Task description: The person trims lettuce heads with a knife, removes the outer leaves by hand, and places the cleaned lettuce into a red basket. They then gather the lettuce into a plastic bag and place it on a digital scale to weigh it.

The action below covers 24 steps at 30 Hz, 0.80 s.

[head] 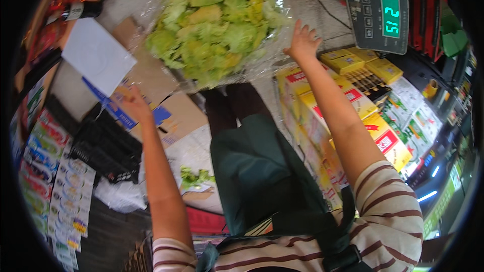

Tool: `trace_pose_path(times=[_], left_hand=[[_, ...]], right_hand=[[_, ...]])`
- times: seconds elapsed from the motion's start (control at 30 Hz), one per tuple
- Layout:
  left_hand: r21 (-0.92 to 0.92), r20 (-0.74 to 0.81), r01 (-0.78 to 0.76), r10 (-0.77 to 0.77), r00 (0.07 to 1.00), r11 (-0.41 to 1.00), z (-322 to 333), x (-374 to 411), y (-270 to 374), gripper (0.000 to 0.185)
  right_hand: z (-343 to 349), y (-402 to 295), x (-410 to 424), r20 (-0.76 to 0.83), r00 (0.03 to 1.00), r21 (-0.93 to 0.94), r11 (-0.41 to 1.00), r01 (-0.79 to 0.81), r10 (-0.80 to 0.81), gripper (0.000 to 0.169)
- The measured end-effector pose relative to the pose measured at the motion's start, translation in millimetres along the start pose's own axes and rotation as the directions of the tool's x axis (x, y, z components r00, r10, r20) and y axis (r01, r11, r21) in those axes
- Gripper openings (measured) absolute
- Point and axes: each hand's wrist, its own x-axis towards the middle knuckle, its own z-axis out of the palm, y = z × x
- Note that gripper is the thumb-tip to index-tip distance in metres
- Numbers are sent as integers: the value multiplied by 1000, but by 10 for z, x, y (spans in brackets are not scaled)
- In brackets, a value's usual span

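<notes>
A large heap of yellow-green lettuce leaves [223, 26] lies in a spread clear plastic bag [261, 64] before me. My right hand [304, 41] is at the right edge of the bag, fingers spread and holding nothing; whether it touches the film I cannot tell. To the left, my left hand [138, 105] hovers blurred over a flattened printed cardboard box [185, 115]. Its fingertips are too smeared to show whether they grip anything. Just beyond that hand sits a white sheet or flat board [99, 54].
At upper right stands a digital scale display [378, 11] with lit digits. Yellow cartons [349, 98] are stacked by my right forearm. A black plastic crate [107, 141] stands at left. Lettuce scraps [194, 176] lie on the floor. Dark bottles [83, 9] are at upper left.
</notes>
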Motion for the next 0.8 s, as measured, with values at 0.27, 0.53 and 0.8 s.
trace_pose_path(times=[0.27, 0.53, 0.8], left_hand=[[283, 499, 381, -475, 725, 880, -1273, -1425, -442, 50], [423, 771, 231, -482, 417, 876, -1895, -1802, -129, 49], [445, 758, 24, -391, 522, 895, -2303, -1327, 331, 38]], right_hand=[[-92, 41, -1008, -340, 940, 228, 972, 59, 23, 87], [713, 228, -2810, 4, 999, 726, 687, -34, 46, 56], [2057, 323, -5124, 520, 827, 750, 349, -563, 215, 47]])
